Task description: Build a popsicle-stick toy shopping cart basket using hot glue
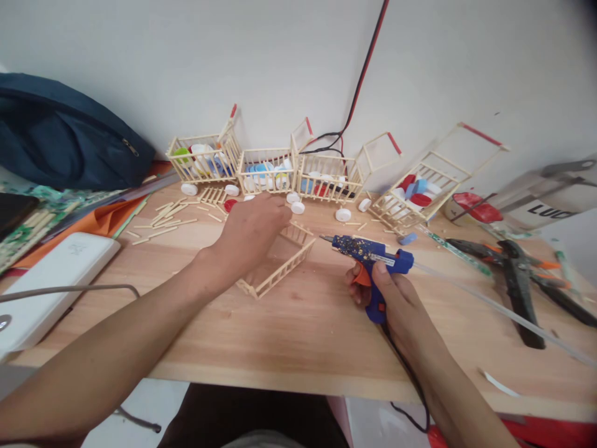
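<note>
The right hand [396, 298] grips the blue glue gun [359, 249], its nozzle [327, 239] pointing toward the left hand [256, 227], which curls above the wooden stick frame [284, 269]; I cannot tell whether it pinches something. The nozzle, perhaps hot, could burn it if swung closer; pressing hard could crack the frame.

Beyond the blue glue gun [361, 249] and well to its right, dark capitals reading "LUC" stand on a pale container [536, 198]; whether more letters follow is unclear. The white label [382, 259] on the glue gun's side is too small to read. Well to its left, a white device [65, 289] bears faint, illegible marks.
</note>
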Action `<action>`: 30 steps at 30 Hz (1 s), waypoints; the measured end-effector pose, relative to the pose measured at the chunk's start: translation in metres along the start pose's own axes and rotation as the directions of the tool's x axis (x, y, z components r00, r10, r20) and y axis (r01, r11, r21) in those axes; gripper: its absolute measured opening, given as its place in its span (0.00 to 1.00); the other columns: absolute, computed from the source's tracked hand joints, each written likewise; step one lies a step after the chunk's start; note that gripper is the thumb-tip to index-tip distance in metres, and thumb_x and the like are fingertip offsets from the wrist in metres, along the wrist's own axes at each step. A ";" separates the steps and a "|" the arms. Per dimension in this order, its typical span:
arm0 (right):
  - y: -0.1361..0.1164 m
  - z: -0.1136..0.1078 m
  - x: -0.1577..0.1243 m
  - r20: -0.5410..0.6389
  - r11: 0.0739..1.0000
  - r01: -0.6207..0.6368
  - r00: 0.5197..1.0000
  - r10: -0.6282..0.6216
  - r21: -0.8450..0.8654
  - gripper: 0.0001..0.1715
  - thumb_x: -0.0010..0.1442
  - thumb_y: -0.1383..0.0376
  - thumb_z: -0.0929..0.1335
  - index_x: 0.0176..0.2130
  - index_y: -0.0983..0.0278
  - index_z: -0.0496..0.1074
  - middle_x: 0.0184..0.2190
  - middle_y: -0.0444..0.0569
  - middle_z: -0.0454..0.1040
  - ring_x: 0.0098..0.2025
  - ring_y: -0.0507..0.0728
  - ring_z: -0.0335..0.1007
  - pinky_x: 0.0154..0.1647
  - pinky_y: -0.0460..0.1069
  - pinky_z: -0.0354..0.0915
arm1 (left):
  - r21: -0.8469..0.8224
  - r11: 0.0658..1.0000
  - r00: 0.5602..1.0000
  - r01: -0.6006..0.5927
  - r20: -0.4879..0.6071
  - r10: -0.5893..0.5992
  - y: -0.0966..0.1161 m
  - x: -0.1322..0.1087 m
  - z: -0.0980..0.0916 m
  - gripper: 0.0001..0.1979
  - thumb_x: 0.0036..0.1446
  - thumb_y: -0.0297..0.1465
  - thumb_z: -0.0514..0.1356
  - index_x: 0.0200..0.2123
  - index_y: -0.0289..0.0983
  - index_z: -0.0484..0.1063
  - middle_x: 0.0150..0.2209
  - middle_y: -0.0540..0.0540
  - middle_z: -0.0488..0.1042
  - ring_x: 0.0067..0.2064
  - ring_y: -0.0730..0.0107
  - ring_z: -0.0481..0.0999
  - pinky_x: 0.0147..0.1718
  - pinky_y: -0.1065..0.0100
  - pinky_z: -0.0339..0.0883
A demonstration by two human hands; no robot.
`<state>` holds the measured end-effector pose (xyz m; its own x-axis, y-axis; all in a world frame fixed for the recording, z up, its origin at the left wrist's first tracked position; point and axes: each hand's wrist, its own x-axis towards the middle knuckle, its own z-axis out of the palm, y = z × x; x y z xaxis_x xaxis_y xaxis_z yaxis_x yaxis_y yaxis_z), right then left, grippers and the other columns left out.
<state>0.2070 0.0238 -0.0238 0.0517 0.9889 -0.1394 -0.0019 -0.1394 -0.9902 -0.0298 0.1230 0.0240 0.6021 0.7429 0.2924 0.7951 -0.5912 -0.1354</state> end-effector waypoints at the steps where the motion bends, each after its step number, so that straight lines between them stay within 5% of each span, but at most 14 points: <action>1: 0.000 0.002 0.001 -0.008 1.000 0.002 1.000 -0.002 -0.001 0.27 0.59 0.42 0.66 0.34 0.62 0.75 0.23 0.47 0.72 0.25 0.54 0.66 0.26 0.48 0.62 | 0.001 1.000 1.000 -0.004 -0.003 0.004 0.001 0.000 0.000 0.10 0.64 0.27 0.54 0.32 0.34 0.74 0.34 0.42 0.75 0.40 0.59 0.74 0.30 0.65 0.62; 30: 0.004 0.004 0.004 0.030 0.998 0.002 1.000 0.000 -0.058 0.29 0.62 0.42 0.62 0.35 0.63 0.73 0.30 0.50 0.74 0.29 0.54 0.67 0.28 0.47 0.62 | -0.031 0.998 0.998 0.062 -0.030 -0.063 0.000 0.000 0.000 0.11 0.65 0.31 0.55 0.34 0.36 0.77 0.34 0.44 0.77 0.42 0.59 0.75 0.31 0.65 0.63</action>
<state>0.2037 0.0272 -0.0287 0.0214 0.9900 -0.1392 0.0565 -0.1402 -0.9885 -0.0299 0.1230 0.0239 0.5481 0.7692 0.3286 0.8285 -0.5531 -0.0872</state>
